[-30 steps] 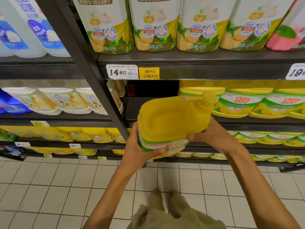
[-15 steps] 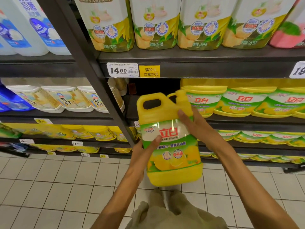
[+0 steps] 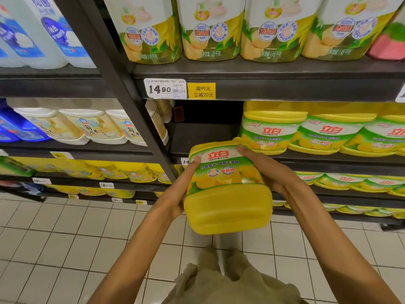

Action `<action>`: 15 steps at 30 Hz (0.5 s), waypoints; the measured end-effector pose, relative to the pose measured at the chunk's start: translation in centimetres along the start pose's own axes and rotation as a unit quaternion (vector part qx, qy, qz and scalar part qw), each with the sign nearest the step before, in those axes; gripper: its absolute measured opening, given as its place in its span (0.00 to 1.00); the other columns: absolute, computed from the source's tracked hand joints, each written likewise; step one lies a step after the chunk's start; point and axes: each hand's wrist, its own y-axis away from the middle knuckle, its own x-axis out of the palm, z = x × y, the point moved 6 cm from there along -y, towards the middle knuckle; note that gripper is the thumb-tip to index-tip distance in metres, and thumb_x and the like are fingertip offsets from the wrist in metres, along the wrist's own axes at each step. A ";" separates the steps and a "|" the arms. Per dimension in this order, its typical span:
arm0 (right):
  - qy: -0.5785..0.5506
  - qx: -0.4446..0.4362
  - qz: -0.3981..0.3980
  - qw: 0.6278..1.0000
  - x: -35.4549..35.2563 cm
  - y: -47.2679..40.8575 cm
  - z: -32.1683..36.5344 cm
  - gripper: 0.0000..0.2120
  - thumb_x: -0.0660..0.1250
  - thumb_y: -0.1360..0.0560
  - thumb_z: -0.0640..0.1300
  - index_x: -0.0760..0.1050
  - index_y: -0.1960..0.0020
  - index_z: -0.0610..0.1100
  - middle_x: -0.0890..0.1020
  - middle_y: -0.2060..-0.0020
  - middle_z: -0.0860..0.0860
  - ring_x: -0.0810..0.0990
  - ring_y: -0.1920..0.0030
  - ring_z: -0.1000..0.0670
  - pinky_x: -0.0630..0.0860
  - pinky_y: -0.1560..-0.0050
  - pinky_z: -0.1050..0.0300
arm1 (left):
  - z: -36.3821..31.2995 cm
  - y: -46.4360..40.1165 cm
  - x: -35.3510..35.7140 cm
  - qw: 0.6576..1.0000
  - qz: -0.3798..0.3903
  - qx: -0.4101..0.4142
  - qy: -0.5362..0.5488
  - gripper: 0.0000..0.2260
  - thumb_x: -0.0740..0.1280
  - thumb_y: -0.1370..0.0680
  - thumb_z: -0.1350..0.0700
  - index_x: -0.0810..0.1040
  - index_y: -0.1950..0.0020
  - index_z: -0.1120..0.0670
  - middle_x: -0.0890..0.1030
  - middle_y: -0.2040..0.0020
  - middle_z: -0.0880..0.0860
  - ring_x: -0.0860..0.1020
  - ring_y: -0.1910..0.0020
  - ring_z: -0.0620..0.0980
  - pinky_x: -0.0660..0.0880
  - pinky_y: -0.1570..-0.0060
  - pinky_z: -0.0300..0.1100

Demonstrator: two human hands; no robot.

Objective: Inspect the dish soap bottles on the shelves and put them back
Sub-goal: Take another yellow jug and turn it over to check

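While we stand facing dark store shelving, we hold one yellow dish soap bottle point(image 3: 228, 189) at the centre of the frame, tipped so its base points toward us and its top toward the shelves. Left of centre, our left hand point(image 3: 182, 189) cups the bottle's side, thumb pressed on the green label. Right of centre, our right hand point(image 3: 269, 172) wraps the other side, fingers curled over the top edge. Behind and above the bottle, a dark gap point(image 3: 206, 132) sits on the middle shelf point(image 3: 285, 160), just beside a row of matching bottles point(image 3: 328, 132) to the right. We judge the bottle is being looked over, not yet returned. To do this well, we should keep both palms supporting it, turn it upright with the label outward, then slide it into the gap.
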 end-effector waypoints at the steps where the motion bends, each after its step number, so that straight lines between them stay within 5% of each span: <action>1: 0.012 0.007 -0.003 1.000 0.0 -0.2 0.1 0.17 0.61 0.22 0.60 0.76 0.41 0.50 0.83 0.44 0.44 0.82 0.42 0.42 0.74 0.36 0.40 | 0.1 -0.1 -0.1 1.000 -0.001 -0.002 0.008 0.19 0.62 0.23 0.40 0.79 0.41 0.51 0.85 0.48 0.56 0.84 0.52 0.54 0.82 0.56 0.48; 5: 0.008 -0.003 0.001 1.000 0.1 -1.0 0.2 0.20 0.61 0.22 0.60 0.74 0.36 0.50 0.84 0.44 0.46 0.82 0.43 0.44 0.74 0.36 0.40 | -0.1 -0.4 -0.2 1.000 -0.012 0.010 -0.006 0.21 0.64 0.26 0.39 0.78 0.40 0.50 0.85 0.48 0.55 0.84 0.51 0.54 0.82 0.56 0.47; 8: -0.036 -0.040 -0.001 0.999 0.8 -1.8 0.6 0.28 0.60 0.23 0.62 0.66 0.28 0.49 0.81 0.39 0.45 0.81 0.40 0.44 0.74 0.35 0.40 | -0.9 -1.1 -0.4 0.997 -0.044 0.019 -0.059 0.28 0.65 0.32 0.34 0.79 0.39 0.51 0.84 0.46 0.57 0.82 0.46 0.57 0.77 0.42 0.56; 11: -0.043 -0.080 -0.032 0.995 1.5 -2.4 2.0 0.34 0.65 0.31 0.65 0.68 0.30 0.49 0.82 0.42 0.47 0.84 0.46 0.47 0.80 0.44 0.46 | -2.0 -2.1 -0.1 0.996 -0.059 0.032 -0.056 0.32 0.64 0.32 0.32 0.77 0.36 0.52 0.83 0.44 0.58 0.81 0.44 0.59 0.74 0.39 0.59; 13: -0.028 -0.114 -0.038 0.992 2.0 -3.0 3.1 0.27 0.67 0.30 0.61 0.73 0.36 0.49 0.84 0.46 0.49 0.85 0.50 0.51 0.83 0.53 0.54 | -2.9 -2.8 -0.3 0.995 -0.074 0.052 -0.033 0.36 0.66 0.34 0.33 0.73 0.33 0.53 0.83 0.44 0.57 0.82 0.46 0.57 0.77 0.43 0.57; 15: -0.002 -0.141 -0.038 0.989 2.3 -3.7 3.9 0.15 0.67 0.25 0.56 0.76 0.42 0.50 0.84 0.46 0.49 0.85 0.49 0.52 0.82 0.52 0.55 | -3.7 -3.6 -1.1 0.992 -0.102 0.070 -0.029 0.42 0.69 0.38 0.32 0.71 0.31 0.54 0.83 0.43 0.57 0.83 0.48 0.56 0.79 0.46 0.56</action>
